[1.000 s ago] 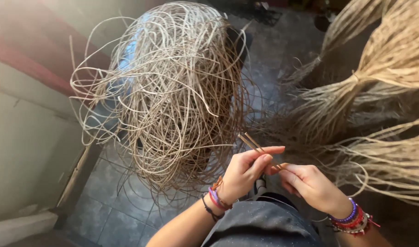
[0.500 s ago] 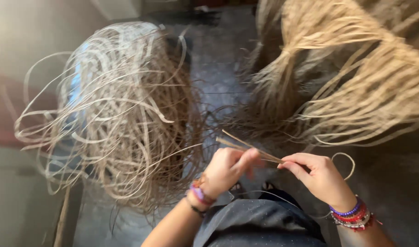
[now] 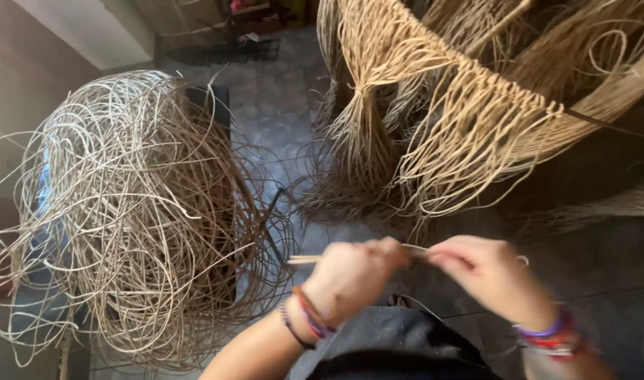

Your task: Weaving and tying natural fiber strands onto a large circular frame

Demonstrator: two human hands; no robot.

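Note:
My left hand [image 3: 354,274] and my right hand [image 3: 487,271] are close together over my lap, both pinching thin tan rattan strips [image 3: 304,259]. The strip ends stick out to the left of my left hand, nearly level. Both hands are blurred by motion. Bead bracelets circle both wrists. A big loose tangle of rattan strands [image 3: 132,211] rests to the left, just beyond my left hand.
Tied bundles of pale rattan [image 3: 434,112] hang and spread at the upper right. Grey floor tiles [image 3: 280,105] run between tangle and bundles. My dark skirt [image 3: 399,345] fills the bottom centre. A pale wall [image 3: 83,28] stands at the upper left.
The view has swung right and up, so the tangle slid left and the bundles came forward. The strips dropped from pointing up-left to nearly level. My hands stayed together.

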